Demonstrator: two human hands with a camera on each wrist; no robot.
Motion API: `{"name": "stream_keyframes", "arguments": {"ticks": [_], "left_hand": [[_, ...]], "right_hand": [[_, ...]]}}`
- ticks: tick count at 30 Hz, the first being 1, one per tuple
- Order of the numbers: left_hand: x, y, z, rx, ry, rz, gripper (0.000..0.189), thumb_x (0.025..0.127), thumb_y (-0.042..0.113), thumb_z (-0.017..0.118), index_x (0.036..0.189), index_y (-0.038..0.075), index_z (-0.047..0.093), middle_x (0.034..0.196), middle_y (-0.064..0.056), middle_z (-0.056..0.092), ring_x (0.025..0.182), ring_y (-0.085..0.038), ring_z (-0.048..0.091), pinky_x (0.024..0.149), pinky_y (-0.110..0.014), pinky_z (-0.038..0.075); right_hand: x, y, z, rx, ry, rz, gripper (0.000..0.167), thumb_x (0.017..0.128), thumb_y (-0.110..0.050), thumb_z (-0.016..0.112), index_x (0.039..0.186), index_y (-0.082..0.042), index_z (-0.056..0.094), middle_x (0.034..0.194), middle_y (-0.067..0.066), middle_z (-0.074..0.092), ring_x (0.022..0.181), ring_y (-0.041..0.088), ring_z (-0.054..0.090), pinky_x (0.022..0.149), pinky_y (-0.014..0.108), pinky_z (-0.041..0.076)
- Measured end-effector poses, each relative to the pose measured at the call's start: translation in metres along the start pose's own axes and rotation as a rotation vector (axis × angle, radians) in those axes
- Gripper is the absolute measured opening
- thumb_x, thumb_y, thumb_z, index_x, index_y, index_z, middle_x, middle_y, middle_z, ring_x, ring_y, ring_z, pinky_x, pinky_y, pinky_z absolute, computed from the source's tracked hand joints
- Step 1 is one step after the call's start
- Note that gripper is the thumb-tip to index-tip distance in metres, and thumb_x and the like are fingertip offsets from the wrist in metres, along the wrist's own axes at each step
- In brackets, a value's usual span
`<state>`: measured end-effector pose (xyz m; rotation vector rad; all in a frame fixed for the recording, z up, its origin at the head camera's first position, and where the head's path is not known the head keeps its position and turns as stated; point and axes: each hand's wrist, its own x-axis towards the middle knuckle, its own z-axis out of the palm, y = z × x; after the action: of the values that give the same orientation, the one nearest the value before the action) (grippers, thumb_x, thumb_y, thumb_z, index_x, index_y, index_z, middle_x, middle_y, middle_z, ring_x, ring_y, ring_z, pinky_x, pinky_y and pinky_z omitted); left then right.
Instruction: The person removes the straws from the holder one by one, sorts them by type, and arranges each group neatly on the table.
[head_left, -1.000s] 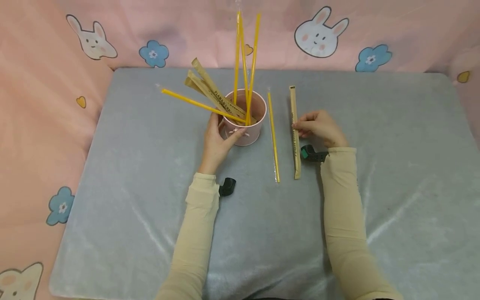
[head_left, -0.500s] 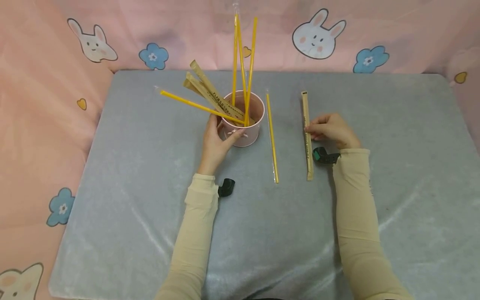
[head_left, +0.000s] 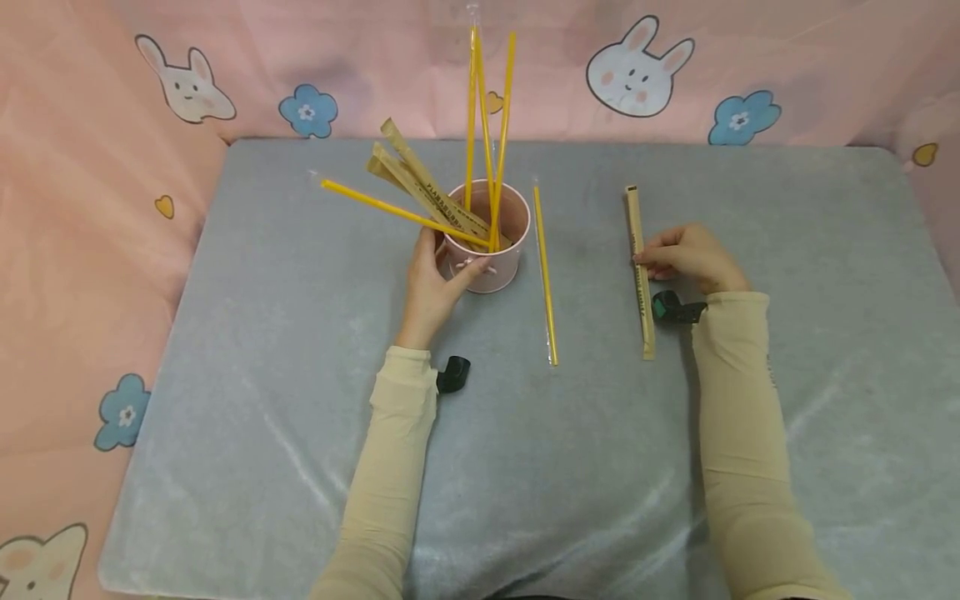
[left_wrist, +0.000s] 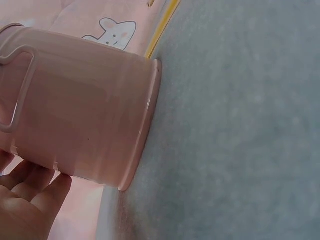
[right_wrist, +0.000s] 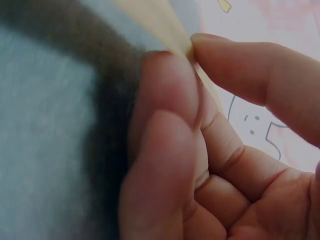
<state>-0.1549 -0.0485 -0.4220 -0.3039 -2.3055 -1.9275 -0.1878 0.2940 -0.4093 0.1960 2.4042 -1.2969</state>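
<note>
My left hand grips the near left side of a pink metal bucket, thumb in front and fingers round the side. The bucket stands upright on the table. In it lean several brown paper-wrapped straws and several yellow straws in clear wrappers. To the right, my right hand pinches a single paper-wrapped straw between thumb and fingers; it points away from me. The same pinch on the paper straw shows blurred in the right wrist view. Another yellow straw lies between bucket and right hand.
A grey cloth-covered table spreads under everything. Behind it and to the left hangs a pink curtain printed with rabbits and flowers. A black wrist camera sits at the left wrist, another black camera at the right.
My right hand has shifted to the right with the paper-wrapped straw, widening the distance to the yellow straw on the table. The left hand and the bucket have stayed in place.
</note>
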Motion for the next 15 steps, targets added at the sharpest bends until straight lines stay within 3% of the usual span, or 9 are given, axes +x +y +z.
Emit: {"name": "stream_keyframes", "arguments": {"ticks": [7,15], "left_hand": [[0.0002,0.0006,0.0003,0.010,0.000,-0.032,0.074,0.081,0.013,0.076,0.141,0.004,0.034,0.140,-0.013,0.041,0.131,-0.017,0.037,0.109,-0.028,0.031],[0.0005,0.0012,0.0006,0.021,-0.010,-0.041,0.076,0.081,0.013,0.076,0.142,0.004,0.032,0.141,-0.014,0.040,0.132,-0.020,0.036,0.110,-0.030,0.031]], "right_hand": [[0.0015,-0.0007,0.0012,-0.045,-0.011,0.022,0.028,0.086,-0.020,0.071,0.093,0.007,0.068,0.065,-0.004,0.062,0.060,0.010,0.058,0.057,0.022,0.052],[0.0015,-0.0011,0.0035,-0.058,0.003,0.031,0.025,0.085,-0.019,0.072,0.090,0.006,0.070,0.064,-0.003,0.061,0.058,0.010,0.057,0.055,0.023,0.051]]}}
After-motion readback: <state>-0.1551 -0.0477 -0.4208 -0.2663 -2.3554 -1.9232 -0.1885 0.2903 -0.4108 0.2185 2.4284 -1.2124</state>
